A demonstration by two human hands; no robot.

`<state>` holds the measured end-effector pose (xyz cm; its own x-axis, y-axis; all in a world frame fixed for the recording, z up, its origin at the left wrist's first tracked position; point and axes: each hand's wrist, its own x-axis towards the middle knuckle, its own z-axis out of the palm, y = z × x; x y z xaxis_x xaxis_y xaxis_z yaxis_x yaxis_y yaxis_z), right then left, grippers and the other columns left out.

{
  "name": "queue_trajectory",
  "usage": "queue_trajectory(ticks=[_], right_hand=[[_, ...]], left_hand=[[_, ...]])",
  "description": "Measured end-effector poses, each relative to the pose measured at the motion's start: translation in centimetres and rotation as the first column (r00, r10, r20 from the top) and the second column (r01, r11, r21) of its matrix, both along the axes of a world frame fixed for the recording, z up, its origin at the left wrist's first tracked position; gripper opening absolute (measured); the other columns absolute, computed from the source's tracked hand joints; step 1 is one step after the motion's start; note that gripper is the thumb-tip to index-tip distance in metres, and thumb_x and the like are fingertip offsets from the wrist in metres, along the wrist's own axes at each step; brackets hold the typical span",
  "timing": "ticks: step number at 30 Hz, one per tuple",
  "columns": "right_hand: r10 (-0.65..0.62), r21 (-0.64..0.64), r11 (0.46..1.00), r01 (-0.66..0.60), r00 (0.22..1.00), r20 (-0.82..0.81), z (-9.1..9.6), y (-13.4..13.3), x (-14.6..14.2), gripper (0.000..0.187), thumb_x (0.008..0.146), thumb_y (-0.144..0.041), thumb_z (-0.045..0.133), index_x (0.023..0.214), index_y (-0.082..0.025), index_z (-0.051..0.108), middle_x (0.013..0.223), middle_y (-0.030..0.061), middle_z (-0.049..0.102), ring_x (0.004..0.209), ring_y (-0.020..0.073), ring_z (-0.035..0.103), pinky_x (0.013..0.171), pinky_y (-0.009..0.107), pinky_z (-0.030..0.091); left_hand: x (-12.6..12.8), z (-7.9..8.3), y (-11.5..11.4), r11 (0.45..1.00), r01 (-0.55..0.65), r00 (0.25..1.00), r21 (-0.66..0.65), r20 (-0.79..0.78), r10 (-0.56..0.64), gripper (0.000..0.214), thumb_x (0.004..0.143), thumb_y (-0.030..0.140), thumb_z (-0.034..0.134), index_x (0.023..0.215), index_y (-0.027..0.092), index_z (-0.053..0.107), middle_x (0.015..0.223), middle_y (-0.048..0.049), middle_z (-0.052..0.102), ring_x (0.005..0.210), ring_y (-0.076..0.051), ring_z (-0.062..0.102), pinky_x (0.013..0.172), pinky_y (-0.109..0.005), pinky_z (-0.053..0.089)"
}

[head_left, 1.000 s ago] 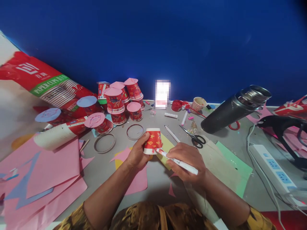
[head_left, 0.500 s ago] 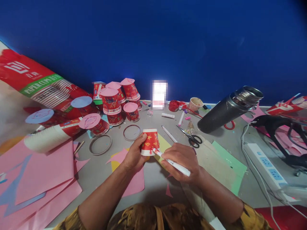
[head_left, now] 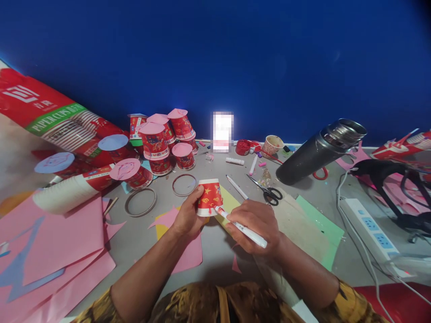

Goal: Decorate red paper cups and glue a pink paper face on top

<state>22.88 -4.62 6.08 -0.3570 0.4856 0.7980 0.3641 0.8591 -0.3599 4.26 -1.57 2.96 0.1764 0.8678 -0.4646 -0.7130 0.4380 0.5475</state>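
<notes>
My left hand (head_left: 189, 213) is closed around the side of a red paper cup (head_left: 209, 197), which is held upside down above the table. The cup has gold stars and a white rim at the bottom. In my right hand (head_left: 257, 224) is a white marker pen (head_left: 248, 234), gripped like a pencil. Its red tip end meets the lower right of the cup, where small red marks show. Just beyond the right hand lies another white pen (head_left: 236, 186), and black-handled scissors (head_left: 270, 195) rest to its right.
Red cups with pink paper tops (head_left: 154, 140) stand stacked at the back left, near a long bag of paper cups (head_left: 57, 114). Pink paper sheets (head_left: 67, 233) cover the left. On the right are a dark flask (head_left: 313, 154), green paper (head_left: 332, 229) and a power strip (head_left: 372, 231).
The view has shifted slightly. Both hands keep hold of the cup and the marker pen, and the pen tip stays at the cup's lower right with barely any movement.
</notes>
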Motion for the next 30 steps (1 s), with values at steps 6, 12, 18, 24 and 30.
queue_trajectory(ticks=[6, 12, 18, 24, 30], right_hand=[[-0.004, 0.015, 1.0, 0.003, 0.999, 0.036, -0.08, 0.03, -0.19, 0.01, 0.097, -0.016, 0.068, 0.105, -0.021, 0.066, 0.079, 0.0041, 0.079, 0.063, 0.0186, 0.071, 0.06, 0.032, 0.052], [-0.032, 0.013, 0.999, 0.031, 0.999, 0.032, 0.26, 0.06, -0.06, 0.01, 0.097, -0.015, 0.067, 0.106, -0.019, 0.066, 0.077, 0.0044, 0.077, 0.06, 0.0174, 0.067, 0.057, 0.031, 0.049], [-0.066, -0.015, 0.998, 0.066, 0.998, 0.012, 0.29, -0.24, 0.26, 0.009, 0.097, -0.016, 0.065, 0.106, -0.021, 0.066, 0.076, 0.0031, 0.077, 0.058, 0.0167, 0.066, 0.057, 0.031, 0.049], [-0.072, -0.001, 0.997, 0.072, 0.997, -0.007, 0.46, -0.46, 0.2, 0.012, 0.096, -0.016, 0.066, 0.107, -0.021, 0.066, 0.076, 0.0027, 0.077, 0.058, 0.0173, 0.066, 0.057, 0.032, 0.049], [-0.049, 0.034, 0.998, 0.048, 0.999, 0.003, 0.48, -0.17, 0.01, 0.012, 0.096, -0.015, 0.067, 0.107, -0.02, 0.066, 0.075, 0.0029, 0.077, 0.059, 0.0174, 0.067, 0.056, 0.031, 0.049]], left_hand=[[-0.02, 0.03, -0.06, 1.0, 0.0, 1.0, 0.005, 0.011, 0.0, 0.023, 0.088, 0.031, 0.078, 0.101, 0.012, 0.075, 0.097, -0.011, 0.082, 0.089, -0.025, 0.079, 0.093, -0.038, 0.063], [-0.12, -0.13, -0.07, 1.0, -0.017, 1.0, -0.024, 0.023, 0.018, 0.021, 0.09, 0.029, 0.074, 0.102, 0.012, 0.075, 0.097, -0.0103, 0.082, 0.085, -0.023, 0.078, 0.089, -0.035, 0.063], [-0.21, 0.35, -0.01, 0.999, -0.009, 0.999, -0.042, 0.036, 0.01, 0.023, 0.093, 0.031, 0.07, 0.098, 0.01, 0.078, 0.092, -0.0114, 0.083, 0.081, -0.022, 0.078, 0.083, -0.033, 0.064], [-0.18, 0.57, -0.02, 1.0, 0.012, 0.999, -0.026, 0.043, -0.011, 0.025, 0.095, 0.032, 0.068, 0.099, 0.01, 0.079, 0.091, -0.0122, 0.083, 0.081, -0.024, 0.078, 0.081, -0.034, 0.064], [-0.09, 0.27, -0.11, 0.999, 0.036, 0.999, -0.017, 0.035, -0.035, 0.025, 0.093, 0.032, 0.07, 0.1, 0.01, 0.079, 0.092, -0.013, 0.084, 0.083, -0.026, 0.079, 0.091, -0.039, 0.064]])
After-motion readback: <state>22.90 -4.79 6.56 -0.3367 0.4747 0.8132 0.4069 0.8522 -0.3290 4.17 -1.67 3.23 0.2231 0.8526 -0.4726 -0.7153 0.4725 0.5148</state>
